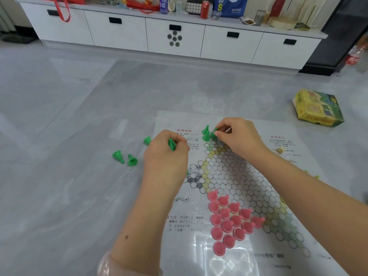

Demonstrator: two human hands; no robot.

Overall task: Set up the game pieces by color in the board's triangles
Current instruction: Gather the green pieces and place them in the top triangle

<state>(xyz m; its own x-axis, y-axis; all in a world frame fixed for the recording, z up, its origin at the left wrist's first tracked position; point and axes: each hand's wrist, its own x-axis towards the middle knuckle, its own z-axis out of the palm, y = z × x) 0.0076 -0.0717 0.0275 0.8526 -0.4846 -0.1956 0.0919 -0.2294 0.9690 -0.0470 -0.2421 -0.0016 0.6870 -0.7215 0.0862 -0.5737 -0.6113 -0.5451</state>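
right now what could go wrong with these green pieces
The right hand is setting a green piece right beside two standing greens; a nudge could topple them. The left hand grips spare greens and might drop one on the board. Three loose greens lie on the floor, easily overlooked.

Left hand: grips green plastic cone pieces.
Right hand: pinches a green cone pawn at the paper board tip.
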